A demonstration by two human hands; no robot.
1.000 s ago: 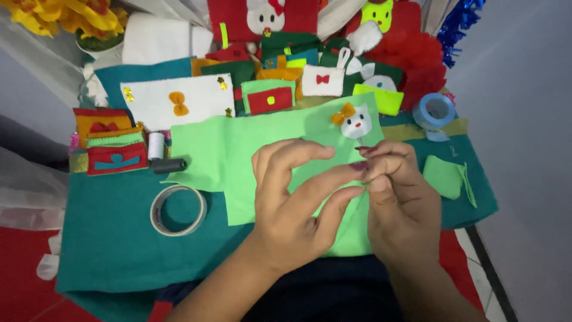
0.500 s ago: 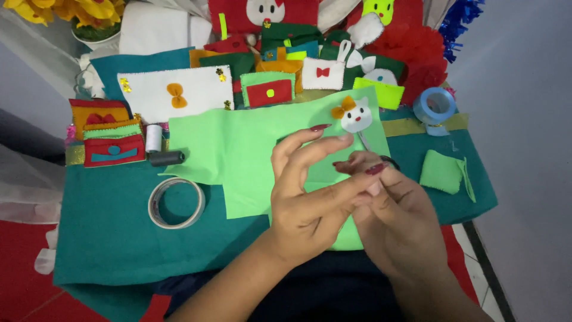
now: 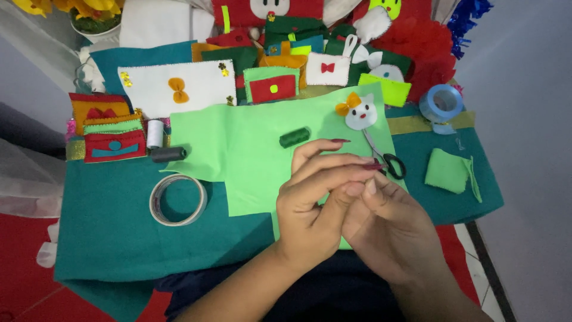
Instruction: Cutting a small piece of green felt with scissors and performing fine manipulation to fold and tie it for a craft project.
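A teal cloth [image 3: 107, 232] covers the bench. The left hand [image 3: 316, 206] and right hand [image 3: 387, 229] pinch together over a light green felt sheet [image 3: 250, 161]; what they pinch is too small to see. Scissors [image 3: 384, 156] lie just behind them, a green thread spool [image 3: 294, 137] farther back.

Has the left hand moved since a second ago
Yes. The left hand has slid toward the person, uncovering a green thread spool on the light green felt.

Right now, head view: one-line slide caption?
Both hands, left hand and right hand, pinched together over light green felt sheet.
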